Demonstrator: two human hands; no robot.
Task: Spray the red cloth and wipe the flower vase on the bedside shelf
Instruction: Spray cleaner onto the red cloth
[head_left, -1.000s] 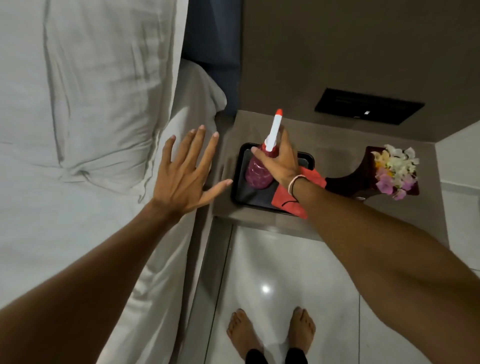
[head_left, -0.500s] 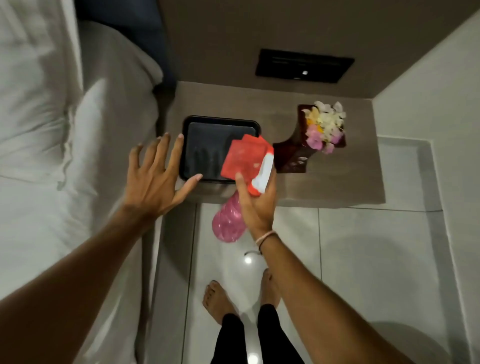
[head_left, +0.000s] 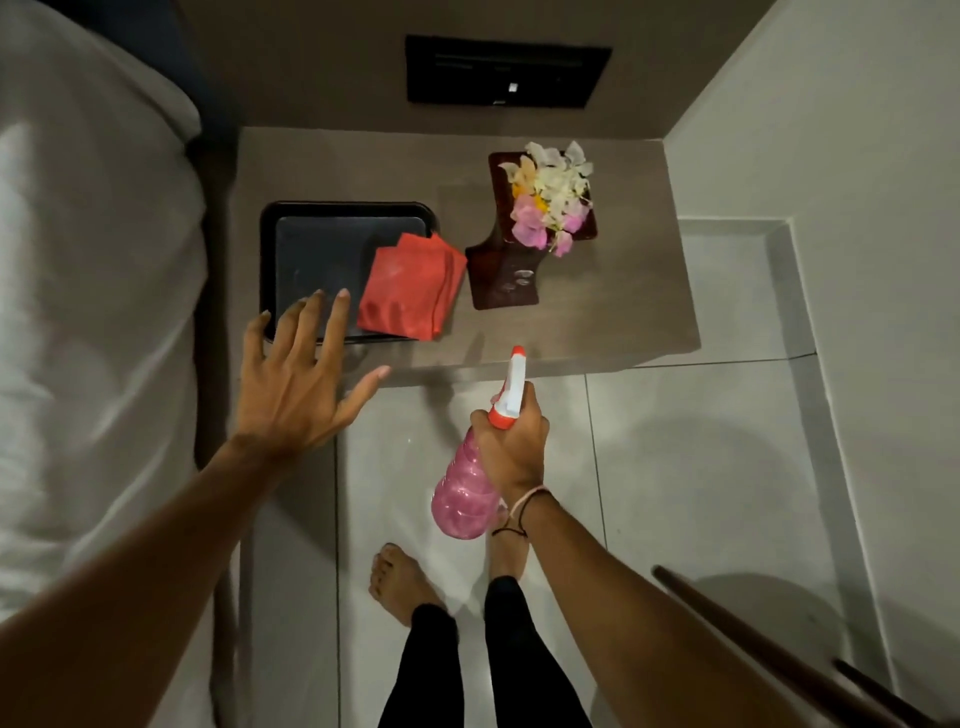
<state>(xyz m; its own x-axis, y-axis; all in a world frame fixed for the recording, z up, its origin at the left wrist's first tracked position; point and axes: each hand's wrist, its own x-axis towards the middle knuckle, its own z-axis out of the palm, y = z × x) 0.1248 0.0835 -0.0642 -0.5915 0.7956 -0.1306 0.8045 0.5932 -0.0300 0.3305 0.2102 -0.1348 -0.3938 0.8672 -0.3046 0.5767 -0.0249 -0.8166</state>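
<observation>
- Where the right hand (head_left: 511, 447) hangs over the floor tiles in front of the shelf (head_left: 597, 317), its fingers are wrapped tight around the neck of a pink spray bottle (head_left: 465, 493), just under the white-and-orange trigger head.
- Bottle tilted: nozzle tip points up and forward toward the shelf's front edge, round pink body slanting down and back toward the person's feet. Thin bands on that wrist.
- Right forearm comes in from the lower right, elbow out of view, wrist nearly straight.
- Left hand (head_left: 296, 384) open and empty, palm down, fingers spread wide, thumb out to the right. Fingertips overlap the near edge of the black tray (head_left: 311, 218); contact cannot be told.
- Left arm stretched long from the lower-left corner, alongside the white bed (head_left: 78, 312).
- Red cloth (head_left: 410, 288) folded, lying across the tray's right side, its right edge hanging past the rim onto the shelf. Nothing touches it.
- Dark reddish vase (head_left: 501, 278) stands just right of the cloth on the shelf, white, yellow and pink flowers (head_left: 548, 197) on top. Well clear of both hands.
- Black wall panel (head_left: 506, 73) above the shelf.
</observation>
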